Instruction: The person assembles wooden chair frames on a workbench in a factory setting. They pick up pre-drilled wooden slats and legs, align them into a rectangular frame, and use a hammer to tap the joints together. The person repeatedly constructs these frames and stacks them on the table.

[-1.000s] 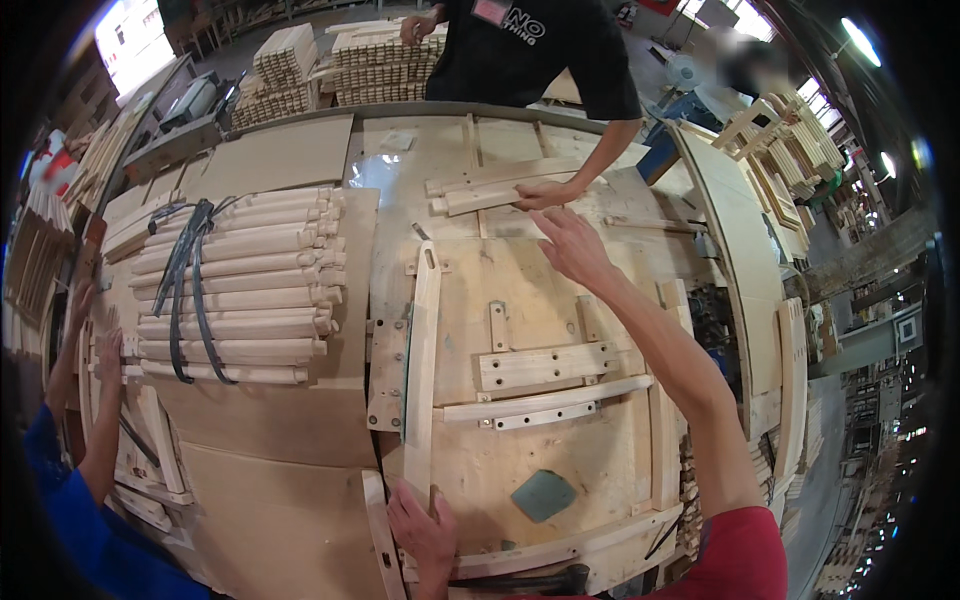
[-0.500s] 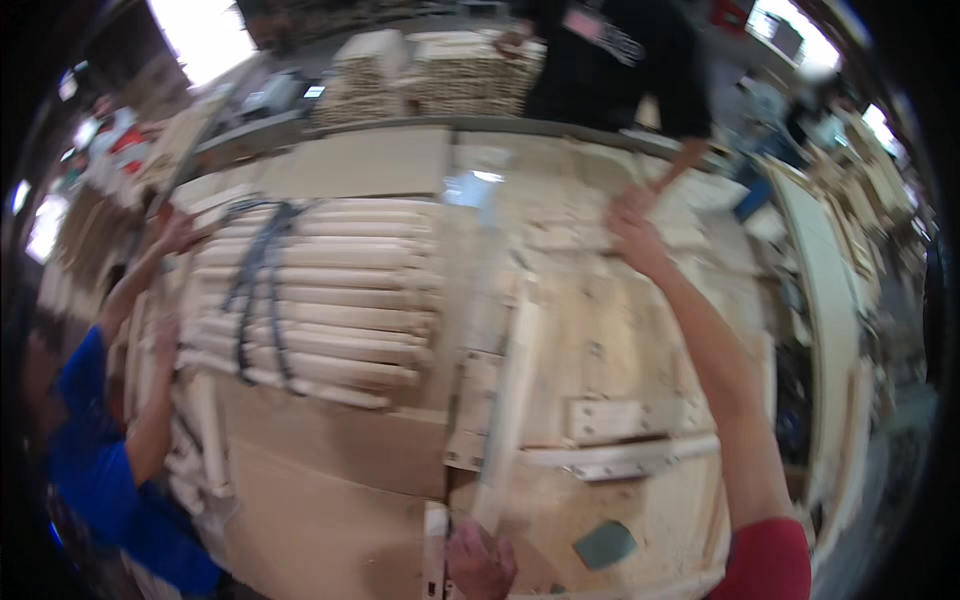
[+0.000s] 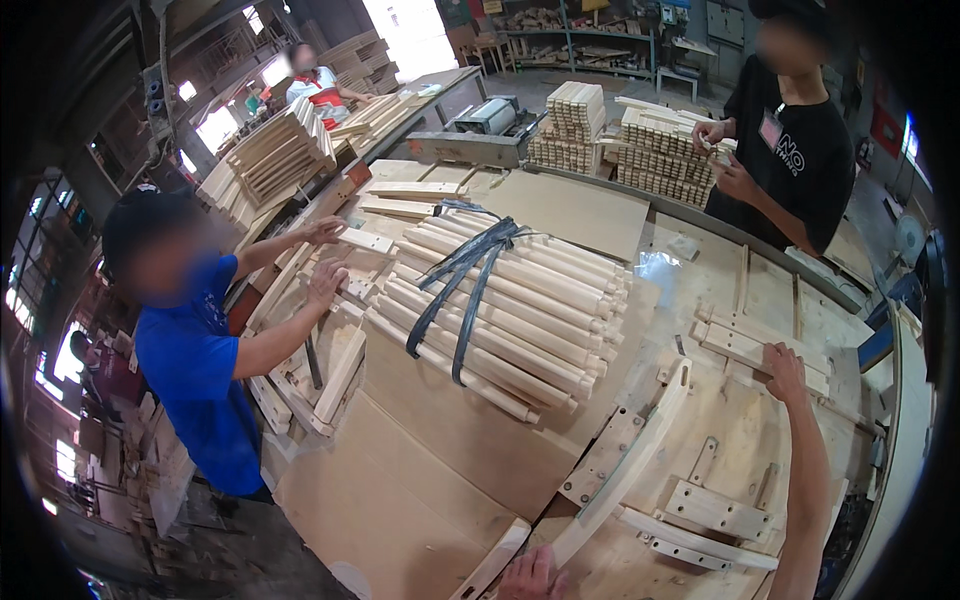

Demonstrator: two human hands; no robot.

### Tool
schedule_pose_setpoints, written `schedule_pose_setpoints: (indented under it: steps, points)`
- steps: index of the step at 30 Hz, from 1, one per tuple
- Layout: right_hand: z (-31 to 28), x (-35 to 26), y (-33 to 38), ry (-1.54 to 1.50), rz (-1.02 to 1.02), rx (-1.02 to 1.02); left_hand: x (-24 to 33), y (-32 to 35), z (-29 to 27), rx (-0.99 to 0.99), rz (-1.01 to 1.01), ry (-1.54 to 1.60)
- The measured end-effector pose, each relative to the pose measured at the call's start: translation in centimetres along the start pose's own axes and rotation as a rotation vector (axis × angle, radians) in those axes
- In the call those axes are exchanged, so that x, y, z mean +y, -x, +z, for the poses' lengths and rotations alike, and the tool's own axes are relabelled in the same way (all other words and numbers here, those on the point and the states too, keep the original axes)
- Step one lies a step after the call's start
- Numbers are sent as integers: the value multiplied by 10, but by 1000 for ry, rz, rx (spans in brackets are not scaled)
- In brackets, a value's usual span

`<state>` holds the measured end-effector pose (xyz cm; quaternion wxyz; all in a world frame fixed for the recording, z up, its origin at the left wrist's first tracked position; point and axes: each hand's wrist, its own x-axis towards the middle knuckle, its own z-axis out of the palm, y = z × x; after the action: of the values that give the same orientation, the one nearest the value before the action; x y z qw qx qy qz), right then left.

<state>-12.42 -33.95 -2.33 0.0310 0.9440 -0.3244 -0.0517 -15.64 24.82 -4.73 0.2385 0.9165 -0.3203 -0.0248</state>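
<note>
At the lower edge my left hand (image 3: pixel 530 576) is partly cut off, its fingers curled at the near end of a long pale wooden rail (image 3: pixel 640 455). That rail slants up to the right over the plywood board (image 3: pixel 715 405). My right hand (image 3: pixel 787 372) reaches to the board's far right, its fingers stretched over a wooden block (image 3: pixel 740 346) fixed there. Closer in, a drilled wooden block (image 3: pixel 717 510) and a curved slotted strip (image 3: pixel 690 545) lie on the board. A bundle of wooden bars (image 3: pixel 500 310), tied with dark strapping, rests left of it on cardboard.
A person in blue (image 3: pixel 190 330) handles wooden pieces at the left. Across the table stands a person in black (image 3: pixel 790 150), both hands raised together. Stacked wooden bars (image 3: pixel 665 155) stand at the back. Brown cardboard (image 3: pixel 400 470) covers the near left tabletop.
The view has swung left and sharpened, bringing more of the person in blue into it. My right hand has come down onto the block, its fingers now extended. The person in black has brought both hands together.
</note>
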Motion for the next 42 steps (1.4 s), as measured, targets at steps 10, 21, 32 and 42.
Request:
schedule_pose_setpoints:
  steps: [10, 21, 32, 42]
  points:
    - [20, -1, 9, -239, 159, -72, -5, 1, -5, 14, -20, -30]
    - [-72, 9, 112, 62, -79, 158, 0, -9, -11, -55, -38, 107]
    - [-45, -37, 207, -9, -17, -88, -7, -9, -11, -42, 25, 156]
    - [-33, -53, 213, 6, -138, -26, -5, -7, -11, -46, 35, 151]
